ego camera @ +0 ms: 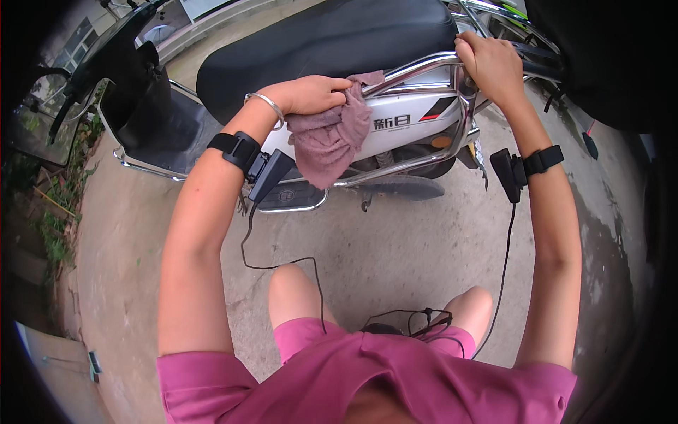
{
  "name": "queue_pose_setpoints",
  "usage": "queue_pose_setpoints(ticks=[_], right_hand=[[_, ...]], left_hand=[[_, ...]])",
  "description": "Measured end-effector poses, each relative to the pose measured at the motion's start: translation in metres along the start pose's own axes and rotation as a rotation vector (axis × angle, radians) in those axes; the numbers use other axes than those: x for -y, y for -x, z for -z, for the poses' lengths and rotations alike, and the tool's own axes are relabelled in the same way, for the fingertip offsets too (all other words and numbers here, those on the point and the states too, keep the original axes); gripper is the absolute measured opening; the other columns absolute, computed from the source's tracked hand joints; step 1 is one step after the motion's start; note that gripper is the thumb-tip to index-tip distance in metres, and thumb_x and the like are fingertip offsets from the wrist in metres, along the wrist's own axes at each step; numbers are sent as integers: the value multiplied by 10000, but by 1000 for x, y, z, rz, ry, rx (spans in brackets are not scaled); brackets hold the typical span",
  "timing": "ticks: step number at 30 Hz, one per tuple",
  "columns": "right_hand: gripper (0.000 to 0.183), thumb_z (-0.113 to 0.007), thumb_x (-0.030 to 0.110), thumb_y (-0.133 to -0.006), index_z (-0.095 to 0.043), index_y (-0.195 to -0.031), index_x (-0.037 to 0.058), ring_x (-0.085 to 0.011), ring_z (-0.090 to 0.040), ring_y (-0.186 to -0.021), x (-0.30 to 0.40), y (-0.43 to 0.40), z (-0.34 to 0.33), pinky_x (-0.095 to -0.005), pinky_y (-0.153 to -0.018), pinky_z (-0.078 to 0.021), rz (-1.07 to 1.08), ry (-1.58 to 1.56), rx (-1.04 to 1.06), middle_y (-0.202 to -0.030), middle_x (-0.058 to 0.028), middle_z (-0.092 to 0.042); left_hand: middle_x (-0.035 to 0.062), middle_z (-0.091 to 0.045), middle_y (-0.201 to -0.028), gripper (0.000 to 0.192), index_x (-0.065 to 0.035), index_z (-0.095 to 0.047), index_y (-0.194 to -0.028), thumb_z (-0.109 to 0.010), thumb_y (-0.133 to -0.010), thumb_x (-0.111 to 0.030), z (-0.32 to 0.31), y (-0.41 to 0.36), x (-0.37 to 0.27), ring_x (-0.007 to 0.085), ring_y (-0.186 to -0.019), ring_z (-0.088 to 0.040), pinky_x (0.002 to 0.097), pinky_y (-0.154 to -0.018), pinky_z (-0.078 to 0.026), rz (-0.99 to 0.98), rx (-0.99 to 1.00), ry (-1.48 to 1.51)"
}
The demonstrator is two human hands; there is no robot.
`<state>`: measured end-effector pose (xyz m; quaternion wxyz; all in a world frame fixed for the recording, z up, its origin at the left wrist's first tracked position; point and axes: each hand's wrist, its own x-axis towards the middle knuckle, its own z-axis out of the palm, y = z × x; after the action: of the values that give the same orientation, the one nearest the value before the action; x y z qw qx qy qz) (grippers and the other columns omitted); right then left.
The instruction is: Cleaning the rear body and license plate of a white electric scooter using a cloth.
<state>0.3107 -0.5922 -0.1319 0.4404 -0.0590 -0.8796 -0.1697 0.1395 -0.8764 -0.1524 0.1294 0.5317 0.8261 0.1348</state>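
Note:
An electric scooter with a white side panel (360,140) and a long black seat (328,40) stands crosswise before me. My left hand (312,95) holds a mauve cloth (333,138) against the front end of the chrome side rail (410,71); the cloth hangs down over the white panel. Farther right, my right hand (490,63) grips the chrome rail beside the rear of the seat, its fingers curled over the metal. Each forearm carries a black strap with a cabled device.
The scooter's handlebar (63,114) and mirror are at the upper left. A black footrest (288,196) juts out low on the near side. Plants grow along the left edge of the concrete ground (392,254). Thin cables run from my wrists to my waist.

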Motion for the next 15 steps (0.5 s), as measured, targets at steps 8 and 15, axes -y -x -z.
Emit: queue_pose_setpoints(ticks=[8, 15], right_hand=[[285, -436, 308, -956, -638, -1091, 160, -328, -652, -863, -10, 4, -5, -439, -820, -475, 185, 167, 1, -886, -109, -691], [234, -498, 243, -902, -638, -1080, 185, -299, -679, -823, -1, 1, 2, -425, -823, -509, 100, 220, 113, -930, -73, -695]], left_hand=[[241, -665, -1076, 439, -131, -573, -1297, -462, -915, -318, -24, 26, -12, 432, -982, -624, 428, -900, -490, 131, -247, -192], [284, -656, -909, 358, -24, -570, -1112, -535, -844, -258, -52, 82, 61, 459, -859, -628, 478, -792, -499, 273, -379, -234]])
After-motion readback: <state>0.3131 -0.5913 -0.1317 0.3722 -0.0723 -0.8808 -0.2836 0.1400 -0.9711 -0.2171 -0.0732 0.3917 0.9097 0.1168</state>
